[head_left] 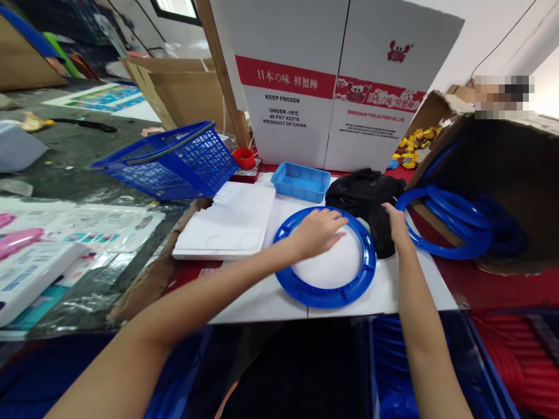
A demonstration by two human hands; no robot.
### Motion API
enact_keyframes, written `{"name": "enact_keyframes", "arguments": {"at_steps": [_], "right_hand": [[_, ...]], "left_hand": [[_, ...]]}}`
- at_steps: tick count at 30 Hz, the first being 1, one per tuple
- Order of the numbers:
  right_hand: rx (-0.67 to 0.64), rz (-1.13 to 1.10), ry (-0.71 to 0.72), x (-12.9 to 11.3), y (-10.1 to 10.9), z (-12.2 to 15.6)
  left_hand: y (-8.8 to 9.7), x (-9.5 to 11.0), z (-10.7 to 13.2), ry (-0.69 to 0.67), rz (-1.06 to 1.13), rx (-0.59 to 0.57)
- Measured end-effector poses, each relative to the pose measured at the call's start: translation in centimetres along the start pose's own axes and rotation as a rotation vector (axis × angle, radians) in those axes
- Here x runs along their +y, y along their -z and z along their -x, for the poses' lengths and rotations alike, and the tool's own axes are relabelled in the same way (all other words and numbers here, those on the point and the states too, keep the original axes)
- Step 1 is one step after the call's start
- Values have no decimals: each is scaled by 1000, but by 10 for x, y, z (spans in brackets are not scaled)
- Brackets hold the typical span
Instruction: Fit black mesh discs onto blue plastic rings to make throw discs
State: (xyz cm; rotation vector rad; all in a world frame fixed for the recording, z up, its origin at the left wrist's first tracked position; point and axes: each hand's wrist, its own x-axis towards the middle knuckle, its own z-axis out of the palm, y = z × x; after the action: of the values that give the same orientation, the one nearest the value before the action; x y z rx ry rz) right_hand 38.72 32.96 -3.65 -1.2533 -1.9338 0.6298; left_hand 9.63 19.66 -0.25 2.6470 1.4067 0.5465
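A blue plastic ring (369, 273) lies on the white work surface in front of me, with its ribbed or notched side up. My left hand (320, 233) is over this ring, its fingers loosely bent and apart, reaching across the opening. To the right, my right hand (396, 226) grips the left edge of a second blue ring (454, 251), thumb pointing left. That ring sticks out from the mouth of a cardboard box (519, 139) holding more blue rings. Part of my right hand's fingers is hidden behind the hand.
A black cloth bag (367, 189) lies behind the rings, beside a light-blue tray (301, 183). White foam sheets (229, 221) and a blue basket (174, 163) are at left. A printed white carton (305, 87) stands behind. Red rings (519, 355) fill a bin at lower right.
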Motion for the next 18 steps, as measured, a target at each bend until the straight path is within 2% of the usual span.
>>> {"name": "enact_keyframes", "arguments": {"at_steps": [2,3,4,6,9,12,16,18], "right_hand": [[147,3,-7,6,6,-4],[204,-44,-19,8,9,-5],[224,-133,-39,9,13,-5],[177,-385,-105,7,21,-1],[125,-701,-170,-3,31,14],[173,-829,-167,-17,35,25],[-75,-762,-219,-27,38,29],[-178,-765,-169,-28,40,33]], "left_hand": [[-14,39,28,114,14,-90],[-23,56,40,103,-1,-169],[-31,70,50,54,-15,-244],[-44,85,62,-121,43,-333],[-43,77,66,-349,192,-427],[-21,53,67,-400,179,-538],[16,26,72,-395,72,-603],[33,17,75,-379,23,-662]]}}
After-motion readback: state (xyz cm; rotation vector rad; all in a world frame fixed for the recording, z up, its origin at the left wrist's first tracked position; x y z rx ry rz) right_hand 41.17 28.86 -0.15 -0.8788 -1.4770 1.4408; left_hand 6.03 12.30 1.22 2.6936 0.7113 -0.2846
